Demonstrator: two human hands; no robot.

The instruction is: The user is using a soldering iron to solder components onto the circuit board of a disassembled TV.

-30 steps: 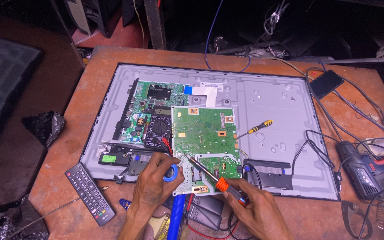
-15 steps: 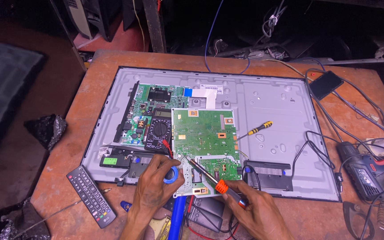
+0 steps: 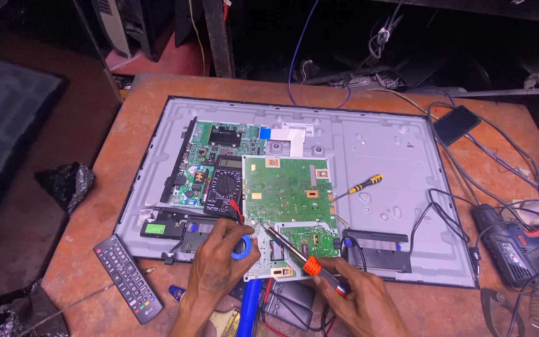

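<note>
Your right hand [image 3: 360, 296] was wrapped tight around the soldering iron [image 3: 294, 253], orange collar just above your fingers, with the tip angled up and left onto the lower green circuit board [image 3: 307, 240] right in front of it. Your left hand [image 3: 219, 262] sat just left of that tip, curled closed on a small blue spool [image 3: 241, 248] pinched against the metal bracket at the board's edge. Directly beyond your left hand lay the black multimeter [image 3: 224, 190], its red probe lead touching down by your knuckles. The bigger green board [image 3: 288, 187] rested above the iron tip, both boards lying inside the grey back panel of the opened TV [image 3: 382, 143], which acted like a shallow tray for everything. A yellow-and-black screwdriver [image 3: 360, 185] sat in there too, up and right of your right hand. Off to the left of your left hand was the black remote [image 3: 127, 278] on the tabletop [image 3: 506, 299], and far right, a blue drill [image 3: 509, 243].
</note>
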